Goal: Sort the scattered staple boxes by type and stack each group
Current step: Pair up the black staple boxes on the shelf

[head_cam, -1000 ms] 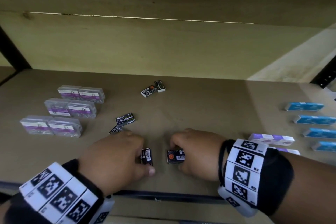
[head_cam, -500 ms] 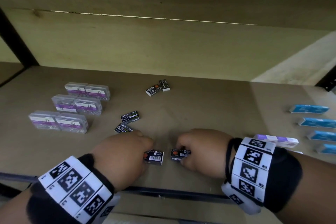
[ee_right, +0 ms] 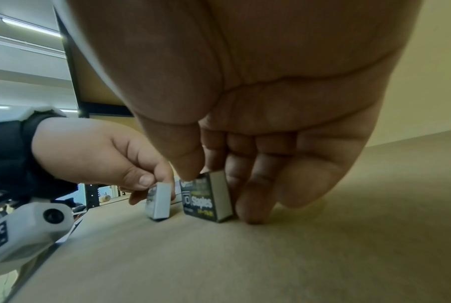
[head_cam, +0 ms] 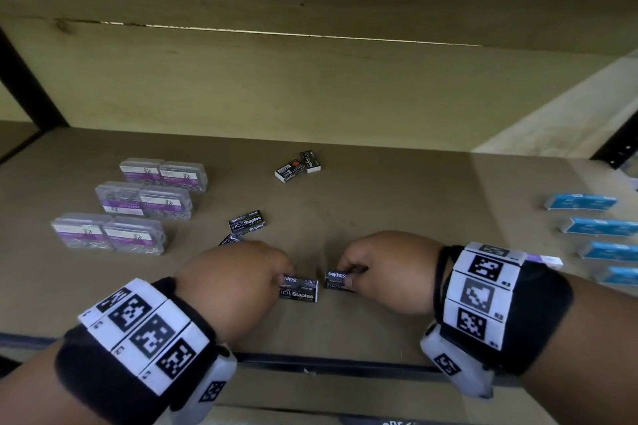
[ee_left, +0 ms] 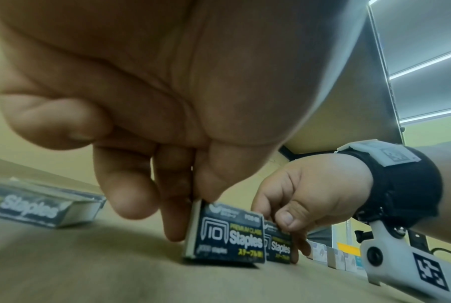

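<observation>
Shelf board with other stationery at both sides

The brown shelf board point(head_cam: 379, 217) carries 6 clear plastic boxes point(head_cam: 138, 203) with purple labels at the left, set in 3 rows of 2, each pair touching. At the right edge lie 4 blue packs point(head_cam: 583, 202) in a column, apart from one another, with a white and purple pack point(head_cam: 549, 260) near them. A pale wooden back wall point(head_cam: 276, 90) stands behind.
</observation>
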